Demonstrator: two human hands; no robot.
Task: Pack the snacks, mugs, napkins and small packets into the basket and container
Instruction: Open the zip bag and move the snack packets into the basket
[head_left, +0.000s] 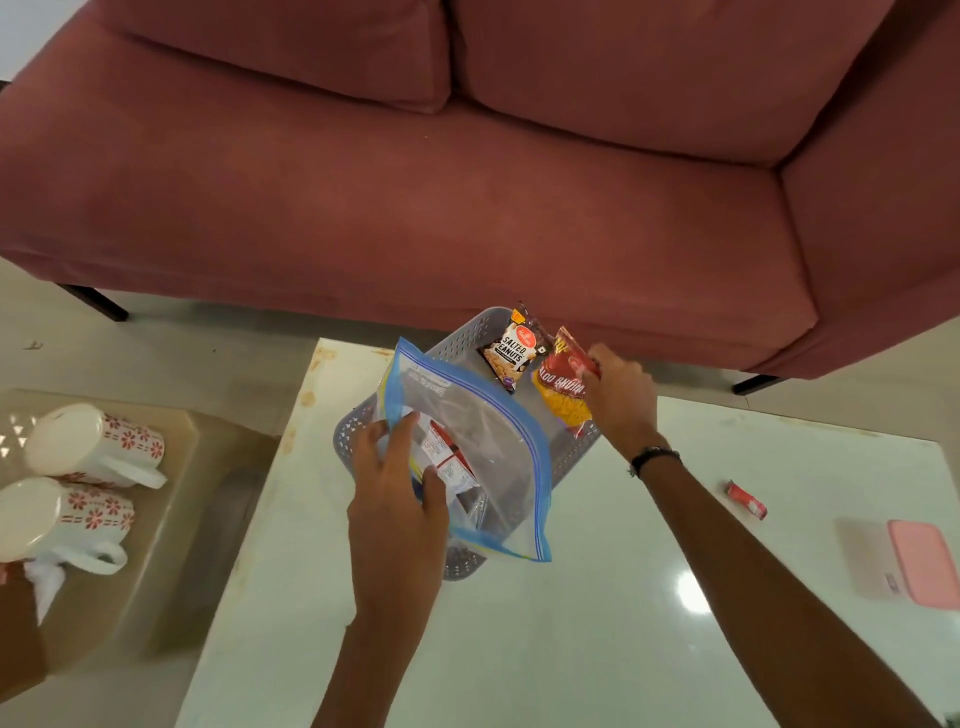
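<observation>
My left hand (395, 499) pinches the zip bag (483, 457) over the basket (571, 457); at two o'clock, my right hand (621, 395) clasps the red snack packet (563, 389), steadying it upright.

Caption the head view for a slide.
Left hand holds a zip bag over the grey basket; right hand places a red snack packet.

Glossy table (649, 597), perforated plastic basket (470, 340), clear plastic bag (493, 441)

The left hand (395, 499) holds a zip bag (483, 467) over the grey basket (571, 457); the right hand (621, 395) grips a red snack packet (563, 384).
</observation>
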